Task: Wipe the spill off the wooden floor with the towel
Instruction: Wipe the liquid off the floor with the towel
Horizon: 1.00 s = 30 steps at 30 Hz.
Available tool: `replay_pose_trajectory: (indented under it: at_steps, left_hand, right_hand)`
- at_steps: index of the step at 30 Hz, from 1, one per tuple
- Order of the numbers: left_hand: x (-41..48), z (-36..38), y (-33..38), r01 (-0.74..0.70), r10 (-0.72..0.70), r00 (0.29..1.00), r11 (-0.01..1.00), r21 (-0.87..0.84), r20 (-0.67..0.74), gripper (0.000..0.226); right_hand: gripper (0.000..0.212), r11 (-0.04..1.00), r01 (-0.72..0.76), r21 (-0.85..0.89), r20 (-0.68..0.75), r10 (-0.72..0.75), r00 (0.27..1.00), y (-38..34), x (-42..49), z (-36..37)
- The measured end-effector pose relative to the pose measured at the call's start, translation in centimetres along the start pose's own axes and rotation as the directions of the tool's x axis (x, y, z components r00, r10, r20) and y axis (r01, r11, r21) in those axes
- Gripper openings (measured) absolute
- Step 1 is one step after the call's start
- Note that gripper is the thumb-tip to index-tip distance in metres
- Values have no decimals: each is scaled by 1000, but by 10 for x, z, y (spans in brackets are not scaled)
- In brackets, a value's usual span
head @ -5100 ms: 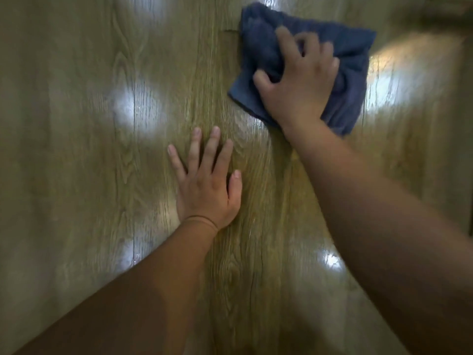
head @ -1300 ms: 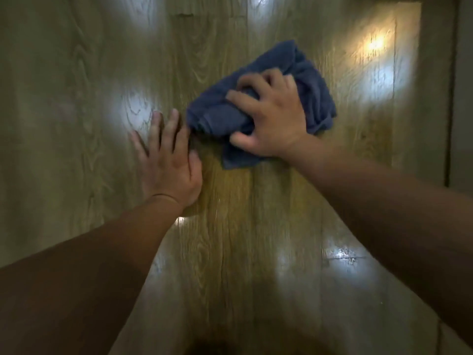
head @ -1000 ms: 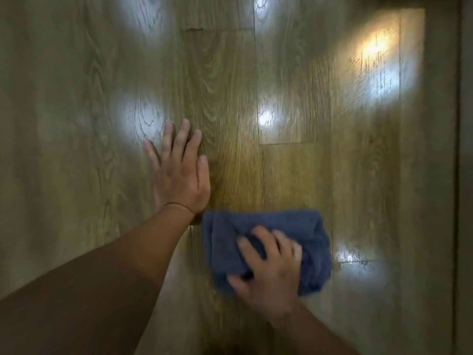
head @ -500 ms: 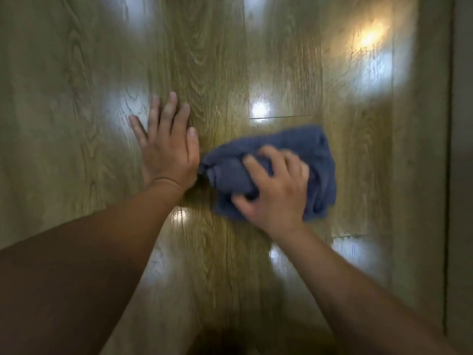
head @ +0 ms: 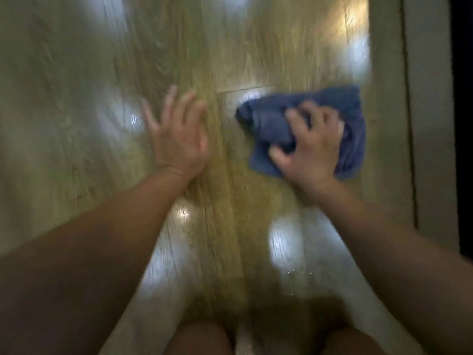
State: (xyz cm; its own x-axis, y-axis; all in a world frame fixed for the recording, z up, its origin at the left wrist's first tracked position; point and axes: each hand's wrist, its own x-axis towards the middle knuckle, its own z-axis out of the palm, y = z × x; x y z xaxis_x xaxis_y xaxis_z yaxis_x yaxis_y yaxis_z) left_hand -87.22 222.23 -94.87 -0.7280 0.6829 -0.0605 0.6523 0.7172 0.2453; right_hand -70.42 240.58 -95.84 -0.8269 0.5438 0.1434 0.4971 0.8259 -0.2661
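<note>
A crumpled blue towel lies on the glossy wooden floor at centre right. My right hand presses down on it, fingers bunched into the cloth. My left hand rests flat on the boards to the left, fingers spread, holding nothing. A gap of bare floor separates the two hands. Tiny droplets glint on the boards near the bottom. The picture is motion-blurred.
A pale strip with a dark vertical seam borders the floor on the right, just past the towel. Beyond it stands a dark edge. My knees show at the bottom. Bright light reflections dot the boards.
My right hand has slid the towel to the right, away from my left hand and close to the right-hand strip. My left hand stays planted. My knees have come into view.
</note>
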Motion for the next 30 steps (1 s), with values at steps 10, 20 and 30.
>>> replay_pose_trajectory:
  at_steps: [10, 20, 30]
  left_hand:
    - [-28, 41, 80, -155, 140, 976, 985, 80, 164, 48]
    - [-28, 40, 80, -147, 135, 979, 986, 73, 151, 46]
    - [-32, 43, 78, -130, 123, 986, 990, 55, 114, 47]
  right_hand:
    - [57, 981, -1, -195, -105, -20, 994, 123, 114, -3]
    - [54, 927, 375, 8, 195, -369, 909, 121, -14, -40]
    - [58, 960, 140, -243, 56, -131, 990, 125, 162, -10]
